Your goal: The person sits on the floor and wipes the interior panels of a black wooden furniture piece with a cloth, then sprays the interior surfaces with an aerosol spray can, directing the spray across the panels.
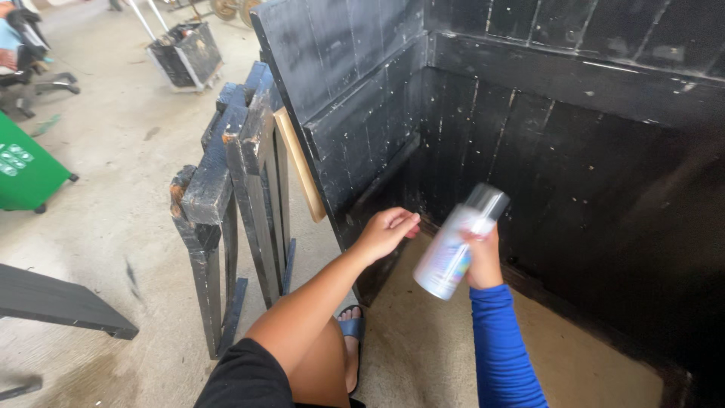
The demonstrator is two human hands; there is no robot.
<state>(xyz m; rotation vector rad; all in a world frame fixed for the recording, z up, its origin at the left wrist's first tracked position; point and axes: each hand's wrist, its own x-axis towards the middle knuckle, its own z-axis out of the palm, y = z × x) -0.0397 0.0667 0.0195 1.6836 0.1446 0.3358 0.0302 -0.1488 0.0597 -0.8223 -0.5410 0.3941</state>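
Observation:
My right hand (483,261), in a blue sleeve, grips a white spray can (451,249) with a clear cap, tilted and blurred, in front of the black-painted wooden box (589,136). My bare left hand (385,230) hovers just left of the can, fingers loosely extended and holding nothing, close to the lower edge of the box's left panel (340,83). The box's inner walls are black with white scuffs. My foot in a sandal (351,332) rests on the floor below my left arm.
Black wooden frames (226,189) lean upright left of the box, with a pale wooden strip (300,162) behind them. A green bin (26,170) stands far left, a black wheeled cart (185,53) at the back, and a black plank (60,302) lies lower left.

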